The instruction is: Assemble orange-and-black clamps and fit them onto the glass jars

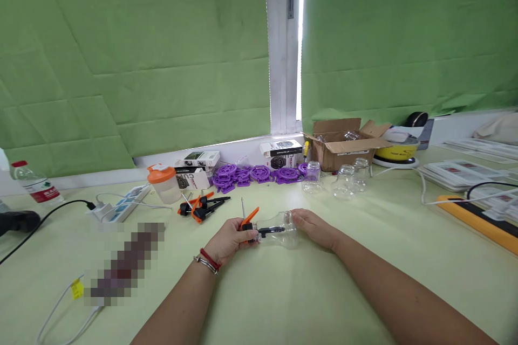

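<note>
A clear plastic bottle (279,238) lies sideways above the table between my two hands. My left hand (230,240) is closed at its neck end, gripping an orange-and-black trigger head (247,226) with a thin metal rod sticking up. The head's black stem reaches inside the bottle. Around the bottle's wide end, my right hand (313,225) is closed, its fingers partly hidden behind the clear wall. Beyond my left hand, several similar orange-and-black trigger heads (202,206) lie in a pile.
Several purple wheel-like parts (259,173) lie along the back wall beside white boxes (194,178). Clear bottles (345,183) stand before an open cardboard box (343,157). An orange-lidded cup (165,186) and a power strip (129,202) are at left.
</note>
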Tool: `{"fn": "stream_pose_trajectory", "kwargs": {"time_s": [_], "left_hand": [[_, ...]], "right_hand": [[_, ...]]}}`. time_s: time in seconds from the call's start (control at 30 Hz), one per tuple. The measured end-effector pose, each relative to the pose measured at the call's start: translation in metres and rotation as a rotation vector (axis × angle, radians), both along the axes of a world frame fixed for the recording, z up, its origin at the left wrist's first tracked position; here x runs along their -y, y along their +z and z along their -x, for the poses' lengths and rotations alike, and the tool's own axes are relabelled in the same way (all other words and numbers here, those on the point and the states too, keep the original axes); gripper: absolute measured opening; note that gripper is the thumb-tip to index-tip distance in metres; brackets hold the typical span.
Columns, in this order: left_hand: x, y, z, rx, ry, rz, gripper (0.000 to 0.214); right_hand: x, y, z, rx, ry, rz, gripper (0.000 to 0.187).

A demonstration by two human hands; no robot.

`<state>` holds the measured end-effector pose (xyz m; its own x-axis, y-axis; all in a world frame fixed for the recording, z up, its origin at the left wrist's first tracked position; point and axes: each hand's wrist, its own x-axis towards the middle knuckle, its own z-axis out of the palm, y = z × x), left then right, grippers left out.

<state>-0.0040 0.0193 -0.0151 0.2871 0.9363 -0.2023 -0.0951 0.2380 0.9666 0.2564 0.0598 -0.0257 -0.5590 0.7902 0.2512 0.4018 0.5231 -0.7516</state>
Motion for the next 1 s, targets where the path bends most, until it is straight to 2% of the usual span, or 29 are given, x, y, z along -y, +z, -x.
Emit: {"fn": "stream_pose_trajectory", "kwargs": {"time_s": [0.2,0.47,0.57,0.63,0.77,1.0], "left_hand": [[0.0,-0.001,-0.001,-0.003,-0.005,0.0,0.031],[-0.003,-0.002,0.004,0.006,0.037,0.015,0.03],[-0.003,-0.001,0.005,0.012,0.059,0.018,0.029],[-0.004,-0.002,0.006,0.018,0.056,0.018,0.029],[-0.005,-0.004,0.006,0.025,0.046,0.02,0.03],[-0.004,-0.005,0.008,0.022,0.014,0.014,0.028]], "right_hand": [[0.0,-0.003,0.003,-0.018,-0.043,0.05,0.067],[-0.002,-0.01,-0.005,-0.043,-0.001,0.146,0.061],[-0.003,-0.014,-0.011,-0.021,0.086,0.162,0.093],[-0.004,-0.015,-0.012,-0.002,0.114,0.13,0.103],[-0.004,-0.014,-0.009,-0.011,0.083,0.101,0.091],[-0.006,-0.014,-0.011,-0.002,0.08,0.092,0.083]]}}
